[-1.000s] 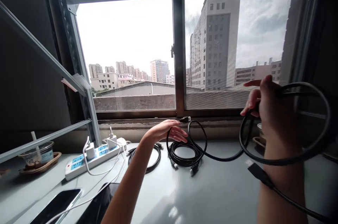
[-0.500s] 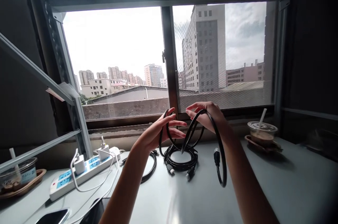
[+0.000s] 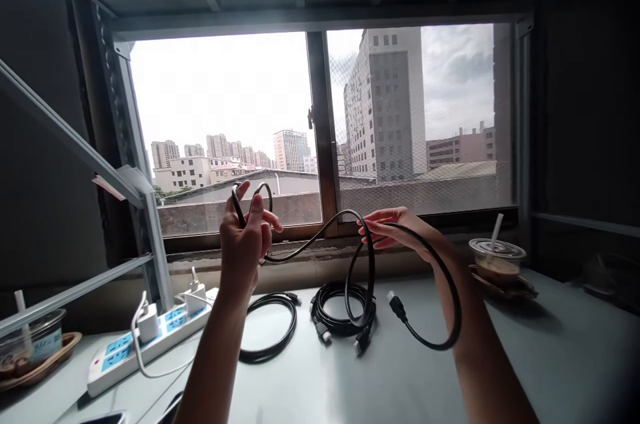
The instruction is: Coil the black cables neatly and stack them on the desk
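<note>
A black cable (image 3: 373, 264) hangs in loops between my two hands above the table. My left hand (image 3: 247, 231) is raised at the left, its fingers curled round part of the cable, which loops over the fingertips. To the right, my right hand (image 3: 397, 231) pinches the cable between thumb and fingers. From there the cable's end with a black plug (image 3: 397, 305) curves down and back. Below lie a coiled black cable bundle (image 3: 333, 327) with several plugs and, left of it, a single coiled black cable (image 3: 285, 343).
On the left stands a white power strip (image 3: 150, 341) with chargers and white cords. A lidded cup (image 3: 30, 341) sits in a tray at far left, another cup (image 3: 496, 261) at right. A metal shelf frame (image 3: 145, 211) surrounds the window.
My left hand has moved left and up, turning and curling its fingers round the cable. The hands are farther apart, and the cable stretches between them. The plug end has swung left.
</note>
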`<state>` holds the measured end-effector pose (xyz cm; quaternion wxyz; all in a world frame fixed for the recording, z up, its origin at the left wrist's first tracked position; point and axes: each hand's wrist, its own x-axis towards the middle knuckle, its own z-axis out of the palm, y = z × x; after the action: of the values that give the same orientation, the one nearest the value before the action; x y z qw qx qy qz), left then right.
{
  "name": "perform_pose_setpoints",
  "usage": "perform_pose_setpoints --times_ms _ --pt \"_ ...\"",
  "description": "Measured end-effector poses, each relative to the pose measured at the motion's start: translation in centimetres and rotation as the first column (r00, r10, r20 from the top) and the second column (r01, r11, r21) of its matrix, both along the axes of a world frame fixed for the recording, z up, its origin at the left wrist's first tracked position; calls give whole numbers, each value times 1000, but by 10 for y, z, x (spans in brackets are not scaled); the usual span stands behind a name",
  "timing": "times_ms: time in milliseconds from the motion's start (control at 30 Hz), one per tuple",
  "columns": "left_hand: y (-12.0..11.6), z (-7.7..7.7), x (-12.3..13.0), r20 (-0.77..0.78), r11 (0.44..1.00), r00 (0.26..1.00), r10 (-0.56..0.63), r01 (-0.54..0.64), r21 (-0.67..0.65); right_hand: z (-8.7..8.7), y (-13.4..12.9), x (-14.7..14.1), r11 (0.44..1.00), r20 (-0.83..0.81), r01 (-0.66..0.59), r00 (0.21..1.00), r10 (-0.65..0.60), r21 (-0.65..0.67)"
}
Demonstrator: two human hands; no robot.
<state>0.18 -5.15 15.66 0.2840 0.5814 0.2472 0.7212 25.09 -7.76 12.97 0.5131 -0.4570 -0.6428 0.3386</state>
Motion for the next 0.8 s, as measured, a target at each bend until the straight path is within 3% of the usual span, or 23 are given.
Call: perform_pose_setpoints --times_ms 167,300,367,433,500,567,633,700,733,800 --pt "-1 1 -8 142 981 973 181 -189 50 4 6 3 987 -329 34 944 19 155" --pt "2 2 -12 217 982 958 189 -191 -13 10 0 -3 974 -485 115 874 -5 197" --pt "2 3 -12 261 980 946 192 -200 5 13 -7 -9 987 -378 109 924 -55 122" --pt "0 3 -10 274 969 938 214 -239 62 13 -12 -14 980 -160 200 968 -196 14" --pt "-1 1 -5 251 949 935 249 -287 128 12 -14 -18 936 54 350 936 -348 -38" --pt "-3 -4 2 248 920 926 284 -336 201 10 -13 -20 908 160 413 903 -400 -62" --pt "-3 -11 10 277 873 910 308 -386 298 7 -10 -22 930 167 352 928 -332 -110" --pt "-3 -19 17 243 805 916 319 -397 441 6 -8 -24 965 116 204 976 -187 -167" --pt "-4 -23 20 164 769 932 324 -360 528 5 -8 -24 977 77 113 992 -100 -180" --pt "-6 -29 27 -106 699 943 316 -155 698 7 -9 -26 987 -8 -69 998 68 -148"
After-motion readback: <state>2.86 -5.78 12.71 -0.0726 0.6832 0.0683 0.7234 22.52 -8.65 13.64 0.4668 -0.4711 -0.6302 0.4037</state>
